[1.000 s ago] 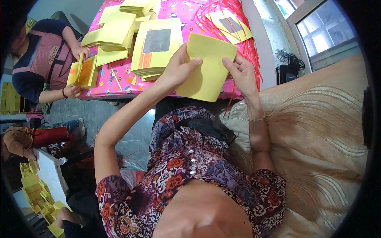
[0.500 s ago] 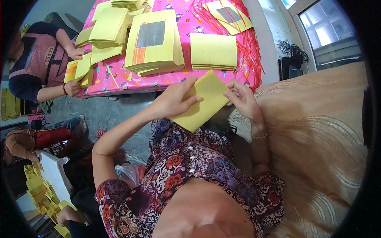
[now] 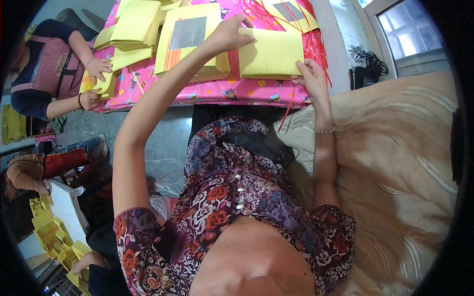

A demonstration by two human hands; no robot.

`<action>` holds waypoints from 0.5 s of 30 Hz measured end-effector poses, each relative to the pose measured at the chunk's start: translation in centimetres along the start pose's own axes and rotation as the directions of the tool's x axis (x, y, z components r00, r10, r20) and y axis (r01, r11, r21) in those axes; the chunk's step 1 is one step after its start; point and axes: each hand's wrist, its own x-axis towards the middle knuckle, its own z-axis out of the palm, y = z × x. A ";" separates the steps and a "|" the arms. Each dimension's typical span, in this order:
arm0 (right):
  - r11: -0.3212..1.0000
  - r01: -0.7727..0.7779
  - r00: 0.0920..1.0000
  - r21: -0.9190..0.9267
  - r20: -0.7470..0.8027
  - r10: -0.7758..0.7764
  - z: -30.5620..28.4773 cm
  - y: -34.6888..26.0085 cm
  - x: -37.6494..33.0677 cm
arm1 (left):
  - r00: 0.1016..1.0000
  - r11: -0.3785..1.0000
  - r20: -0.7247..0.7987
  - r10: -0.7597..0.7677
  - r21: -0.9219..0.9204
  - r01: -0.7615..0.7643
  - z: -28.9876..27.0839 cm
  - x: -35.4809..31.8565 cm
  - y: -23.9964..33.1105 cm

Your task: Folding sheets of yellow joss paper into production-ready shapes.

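A yellow folded paper lies on top of the pile at the table's near right. My left hand is at its far left corner, thumb resting on the sheet and fingers stretched out past the edge. At the near right corner my right hand pinches the paper, thumb on top. Below that hand a red string hangs over the table edge. Left of the pile stands a thick stack of yellow papers with a grey square on top.
The pink patterned tablecloth carries more yellow paper stacks and red strings. At the left, a co-worker's hands handle yellow paper. A beige patterned cover lies at right. Farther left are other people and a white table.
Both my hands have moved away from me, and the yellow paper has gone from the air onto the pile. The co-worker's upper hand has opened and spread.
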 end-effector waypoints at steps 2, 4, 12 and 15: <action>0.995 0.009 1.000 -0.100 -0.029 -0.012 -0.1 0.2 1.1 | 0.996 0.988 -0.047 0.072 0.138 -0.065 0.8 1.7 -1.2; 0.974 0.033 0.995 -0.222 -0.088 -0.054 -0.2 0.8 1.6 | 1.000 0.989 -0.013 0.018 0.146 -0.016 1.6 2.8 -1.6; 0.942 0.055 0.991 -0.332 -0.094 -0.091 0.0 2.6 2.5 | 0.993 0.974 0.037 -0.110 0.202 0.100 3.5 4.2 -3.8; 0.912 0.072 0.990 -0.404 -0.082 -0.114 -0.2 3.2 2.6 | 0.973 0.968 0.128 -0.193 0.184 0.168 3.7 4.3 -4.0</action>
